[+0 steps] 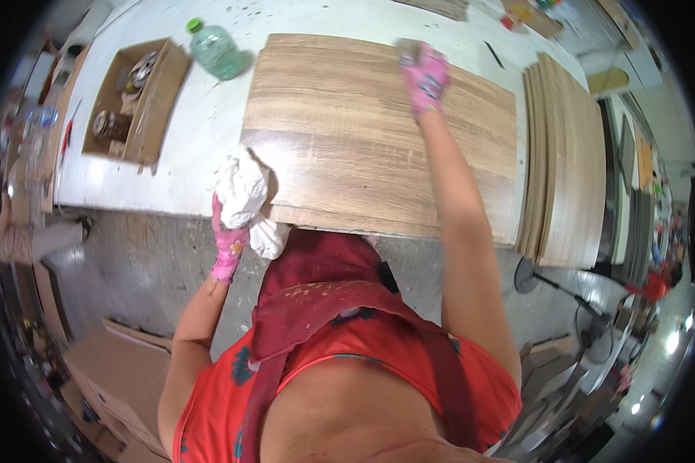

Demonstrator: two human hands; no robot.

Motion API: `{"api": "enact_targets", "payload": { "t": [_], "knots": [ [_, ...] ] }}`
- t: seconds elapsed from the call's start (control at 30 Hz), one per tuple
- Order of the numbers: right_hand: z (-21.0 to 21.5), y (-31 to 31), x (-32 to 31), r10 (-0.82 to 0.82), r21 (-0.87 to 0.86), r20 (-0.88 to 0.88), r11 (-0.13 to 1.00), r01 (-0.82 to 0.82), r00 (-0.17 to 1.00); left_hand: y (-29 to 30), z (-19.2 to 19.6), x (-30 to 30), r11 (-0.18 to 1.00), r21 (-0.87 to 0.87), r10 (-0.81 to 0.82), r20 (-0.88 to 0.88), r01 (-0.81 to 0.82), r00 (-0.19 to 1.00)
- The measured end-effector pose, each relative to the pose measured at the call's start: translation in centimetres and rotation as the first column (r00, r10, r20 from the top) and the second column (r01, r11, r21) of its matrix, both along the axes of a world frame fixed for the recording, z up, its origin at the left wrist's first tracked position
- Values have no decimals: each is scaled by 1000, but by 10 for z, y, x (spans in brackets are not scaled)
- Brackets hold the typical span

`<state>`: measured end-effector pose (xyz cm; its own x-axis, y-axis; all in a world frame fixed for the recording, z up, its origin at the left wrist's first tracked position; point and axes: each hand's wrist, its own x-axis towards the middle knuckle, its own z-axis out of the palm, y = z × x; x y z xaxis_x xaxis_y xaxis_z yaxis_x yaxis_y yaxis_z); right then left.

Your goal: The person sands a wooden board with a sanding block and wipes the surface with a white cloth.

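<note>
A stack of wood-grain boards (363,139) lies on the white table in front of me. My right hand (426,77), in a pink glove, reaches to the far edge of the top board. Its fingers are closed on a small greyish thing (406,51), too blurred to name. By the near left corner of the boards, my left hand (228,241), also gloved in pink, grips a crumpled white cloth (242,189). Part of this cloth hangs below the table edge, and its folds hide some of the fingers.
On the left of the white table (185,139) stand a cardboard box (158,116) of jars and a green-capped bottle (218,50). More boards (567,162) stand at right. A dark thin tool (494,55) lies beyond the stack. A fan (527,275) is at lower right.
</note>
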<state>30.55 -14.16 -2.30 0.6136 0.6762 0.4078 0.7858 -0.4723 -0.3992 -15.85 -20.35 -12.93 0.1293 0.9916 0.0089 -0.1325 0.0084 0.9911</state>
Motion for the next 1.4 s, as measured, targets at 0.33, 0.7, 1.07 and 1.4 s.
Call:
{"api": "enact_targets", "payload": {
  "t": [0.33, 0.7, 1.07, 1.4],
  "knots": [
    [-5, -11, -38, 331, 304, -510, 933, -193, 794, 19, 5, -26, 981, -67, 135, -428, -180, 894],
    [-19, -211, 87, -462, 223, -60, 858, 463, 885, 93, 56, 64, 992, -5, -108, -557, 126, 824],
    [3, -220, 25, -588, 116, -189, 782, 613, 786, 97, 20, 17, 978, 131, -71, -513, 160, 856],
    [8, -254, 3, -507, 93, -423, 800, 593, 751, 79, 57, 8, 975, 1, -193, -473, 220, 860]
  ]
}}
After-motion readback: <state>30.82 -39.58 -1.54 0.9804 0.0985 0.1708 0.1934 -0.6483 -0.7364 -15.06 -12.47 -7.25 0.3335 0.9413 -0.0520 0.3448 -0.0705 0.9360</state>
